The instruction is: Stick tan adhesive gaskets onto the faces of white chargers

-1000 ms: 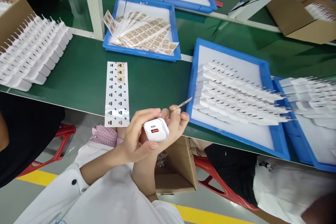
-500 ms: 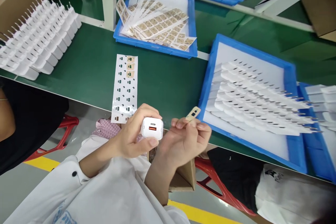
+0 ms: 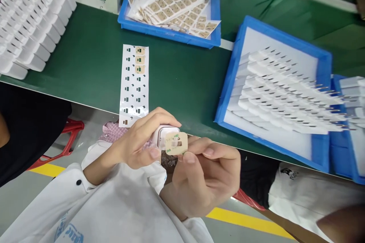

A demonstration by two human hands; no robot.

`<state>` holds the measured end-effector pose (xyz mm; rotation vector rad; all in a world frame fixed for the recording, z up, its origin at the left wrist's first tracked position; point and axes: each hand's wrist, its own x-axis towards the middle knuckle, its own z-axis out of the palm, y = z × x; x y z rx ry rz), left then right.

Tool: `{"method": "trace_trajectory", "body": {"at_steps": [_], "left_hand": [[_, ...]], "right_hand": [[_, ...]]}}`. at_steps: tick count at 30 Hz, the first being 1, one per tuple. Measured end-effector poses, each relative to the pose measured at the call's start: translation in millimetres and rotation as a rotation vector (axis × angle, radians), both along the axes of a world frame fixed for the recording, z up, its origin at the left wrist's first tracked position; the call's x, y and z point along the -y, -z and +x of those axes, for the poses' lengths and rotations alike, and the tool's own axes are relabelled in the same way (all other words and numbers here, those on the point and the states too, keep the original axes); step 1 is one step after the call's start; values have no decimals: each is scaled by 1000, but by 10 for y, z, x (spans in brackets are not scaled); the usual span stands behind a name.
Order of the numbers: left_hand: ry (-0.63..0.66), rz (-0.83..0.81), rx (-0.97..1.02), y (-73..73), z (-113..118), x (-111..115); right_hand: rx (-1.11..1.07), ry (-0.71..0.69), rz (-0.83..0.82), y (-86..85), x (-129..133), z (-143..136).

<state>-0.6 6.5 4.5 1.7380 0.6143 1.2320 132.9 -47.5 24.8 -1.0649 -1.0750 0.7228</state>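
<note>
My left hand (image 3: 142,140) is wrapped round a white charger (image 3: 161,135), whose port face is mostly hidden now. Between the thumb and fingers of my right hand (image 3: 205,167) is a tan sticker (image 3: 176,145) with cutouts and green print. The sticker overlaps the charger's right side in view; whether they touch, I cannot tell. Just beyond my left hand, a white sticker sheet (image 3: 132,87) lies on the green table, with several tan stickers at its top right and cutout scraps elsewhere.
A blue tray (image 3: 171,35) of sticker sheets stands at the back. Chargers with upright pins fill another blue tray (image 3: 228,83) at right; more chargers (image 3: 37,26) stand at far left. People sit on both sides, one in a white shirt (image 3: 302,197).
My right hand has brought the sticker left and turned its face into view, in front of the charger. The charger's ports have gone out of sight. The whole view has shifted slightly.
</note>
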Motion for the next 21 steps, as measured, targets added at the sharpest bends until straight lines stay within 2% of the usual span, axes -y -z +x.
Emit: {"method": "trace_trajectory", "body": {"at_steps": [13,21], "left_hand": [[-67,-21,-7,-35,25,29],[-55,-52,101,4,67,30]], "right_hand": [[17,-9,27,25,-33,-72],[-19,-29,81,16,-54,-85]]}}
